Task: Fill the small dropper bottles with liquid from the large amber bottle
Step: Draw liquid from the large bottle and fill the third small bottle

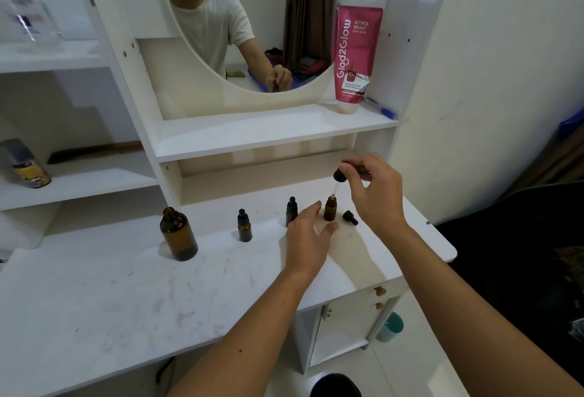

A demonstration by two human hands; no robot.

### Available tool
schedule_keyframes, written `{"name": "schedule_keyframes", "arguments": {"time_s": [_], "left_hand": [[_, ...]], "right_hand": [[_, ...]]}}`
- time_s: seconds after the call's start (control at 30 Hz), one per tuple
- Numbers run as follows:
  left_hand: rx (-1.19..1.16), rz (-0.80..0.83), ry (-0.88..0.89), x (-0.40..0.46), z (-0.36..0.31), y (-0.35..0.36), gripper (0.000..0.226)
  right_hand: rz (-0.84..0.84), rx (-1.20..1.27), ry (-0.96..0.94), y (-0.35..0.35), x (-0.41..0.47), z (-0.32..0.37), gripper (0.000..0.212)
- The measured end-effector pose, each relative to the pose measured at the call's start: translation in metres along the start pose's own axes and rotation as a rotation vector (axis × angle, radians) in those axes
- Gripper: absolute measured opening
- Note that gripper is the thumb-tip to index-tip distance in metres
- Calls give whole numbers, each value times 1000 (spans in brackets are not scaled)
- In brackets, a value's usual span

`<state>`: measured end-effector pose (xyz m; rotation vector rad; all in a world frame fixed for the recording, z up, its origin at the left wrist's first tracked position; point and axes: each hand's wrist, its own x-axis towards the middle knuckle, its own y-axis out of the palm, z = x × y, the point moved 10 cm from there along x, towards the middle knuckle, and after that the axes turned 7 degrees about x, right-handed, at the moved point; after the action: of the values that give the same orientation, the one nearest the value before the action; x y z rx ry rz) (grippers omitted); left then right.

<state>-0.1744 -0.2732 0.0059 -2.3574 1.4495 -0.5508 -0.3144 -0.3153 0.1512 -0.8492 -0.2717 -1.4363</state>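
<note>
The large amber bottle (178, 233) stands uncapped at the left of the white tabletop (132, 295). Three small amber dropper bottles stand in a row: one capped (244, 226), a second capped (291, 211) partly behind my left hand, and a third uncapped (330, 208). My right hand (374, 189) pinches a black dropper (339, 176) by its bulb, its glass tip right over the open bottle's mouth. My left hand (308, 237) rests just beside that bottle with fingers spread, holding nothing. A loose black dropper cap (350, 217) lies to the right.
A pink lotion tube (355, 57) and a blue pen (384, 109) stand on the shelf under the mirror. A spray can (27, 164) sits on the left shelf. The tabletop's right edge is close to the bottles; a teal cup (391, 327) sits on the floor.
</note>
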Motion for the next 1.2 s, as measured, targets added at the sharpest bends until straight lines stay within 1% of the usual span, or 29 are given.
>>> {"name": "schedule_keyframes", "arguments": {"time_s": [0.07, 0.17, 0.27, 0.37, 0.53, 0.63, 0.77, 0.87, 0.93, 1.07, 1.2], "left_hand": [[7, 19, -2, -8, 4, -7, 59], [-36, 54, -15, -23, 9, -22, 59], [-57, 107, -6, -40, 10, -41, 56], [-85, 105, -20, -58, 22, -69, 52], [-83, -10, -47, -83, 47, -133, 44], [-55, -141, -56, -94, 62, -179, 38], [3, -310, -59, -104, 81, -239, 37], [29, -408, -82, -104, 91, -268, 42], [42, -420, -115, -100, 96, -275, 49], [28, -333, -170, -87, 102, -265, 64], [-7, -329, -189, -73, 102, -258, 65]], "right_hand": [[-21, -18, -13, -5, 1, 9, 11], [-54, -33, -52, -10, 0, 25, 11], [-65, -14, -82, -8, -2, 45, 12], [-55, 19, -123, 5, -9, 73, 13], [18, 145, -221, 53, -28, 130, 11], [47, 198, -263, 85, -36, 157, 12], [91, 262, -250, 123, -41, 180, 12], [101, 327, -204, 143, -40, 188, 11], [97, 359, -172, 151, -37, 191, 11], [102, 355, -158, 163, -35, 193, 13], [102, 316, -180, 171, -32, 191, 14]]}}
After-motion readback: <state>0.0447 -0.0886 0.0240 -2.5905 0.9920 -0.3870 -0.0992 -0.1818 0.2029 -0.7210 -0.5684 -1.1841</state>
